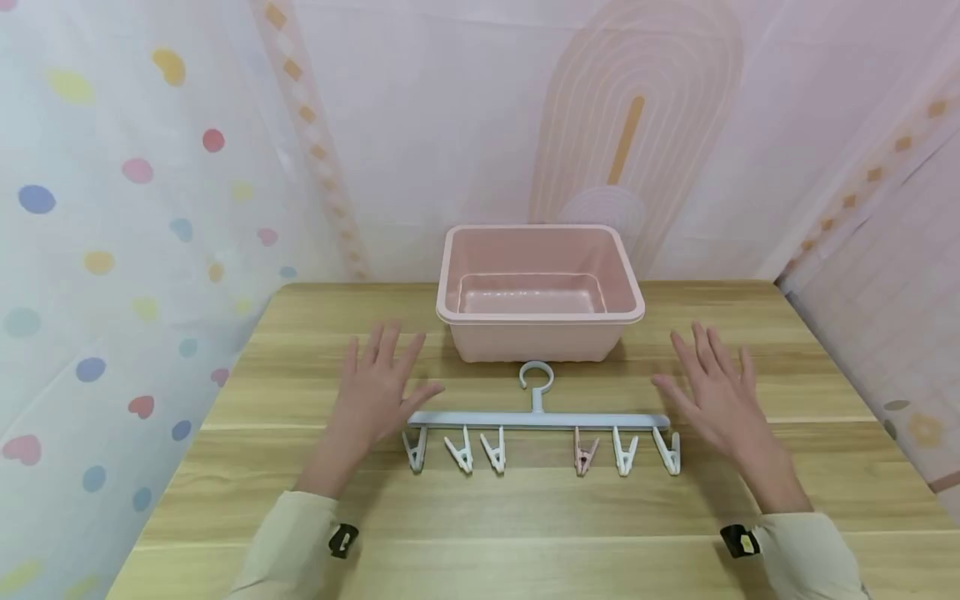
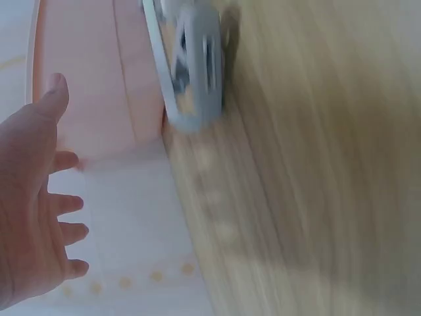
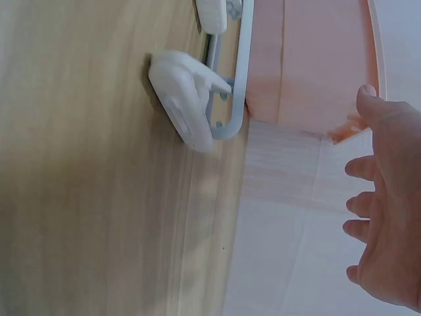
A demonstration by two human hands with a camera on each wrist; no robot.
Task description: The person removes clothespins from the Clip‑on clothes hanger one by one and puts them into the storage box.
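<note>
A pale blue clip hanger (image 1: 540, 420) lies on the wooden table, its hook pointing away toward the tub. Several clothespins hang along its bar: a grey one (image 1: 416, 450) at the left end, white ones such as this clothespin (image 1: 624, 452), and a pink clothespin (image 1: 584, 452) right of the middle. My left hand (image 1: 375, 387) is spread beside the hanger's left end, holding nothing. On the other side my right hand (image 1: 716, 396) is spread too, with nothing in it, near the right-end clothespin (image 3: 181, 99). Both palms face down in the head view.
Behind the hanger a pink plastic tub (image 1: 538, 340) stands at the table's back edge, with nothing visible inside. Patterned cloth (image 1: 420, 125) hangs behind and at both sides. The wooden table (image 1: 525, 533) extends toward me.
</note>
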